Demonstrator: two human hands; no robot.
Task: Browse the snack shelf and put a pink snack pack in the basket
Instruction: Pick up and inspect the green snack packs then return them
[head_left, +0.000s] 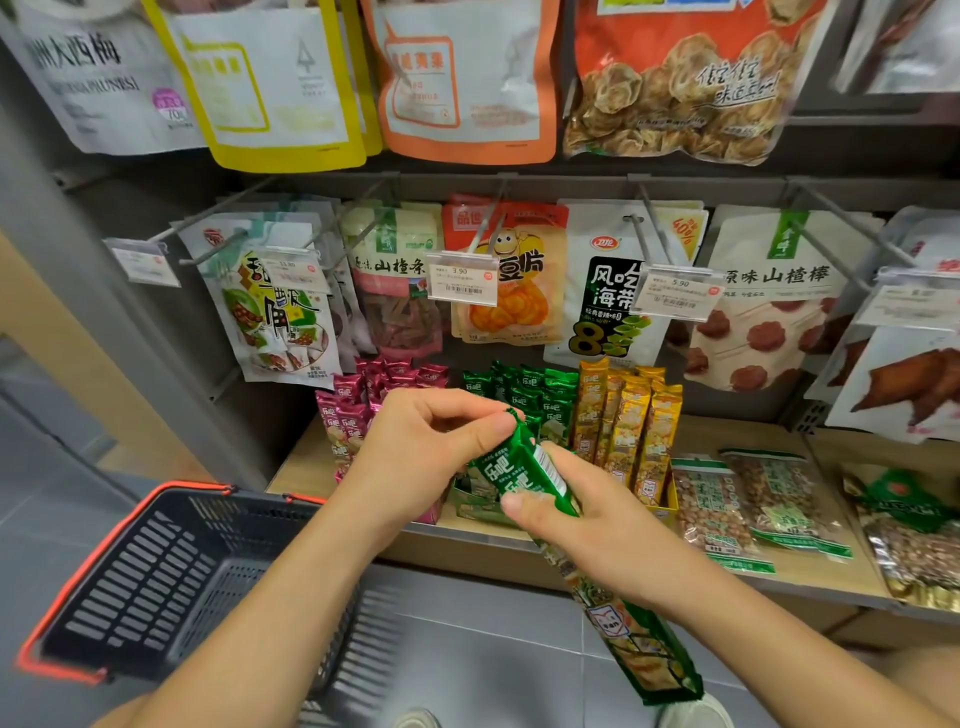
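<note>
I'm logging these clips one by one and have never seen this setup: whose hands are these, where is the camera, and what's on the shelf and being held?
No machine here: a person works with bare hands, and the one picture comes from a camera worn on the head, looking forward and down. The left hand pinches the top of a long green pack; the right hand grips its middle. On the wooden shelf stand rows of pink packs, green packs and yellow packs; bigger bags hang above. A dark basket with an orange rim is at lower left; no pink pack shows in it.
</note>
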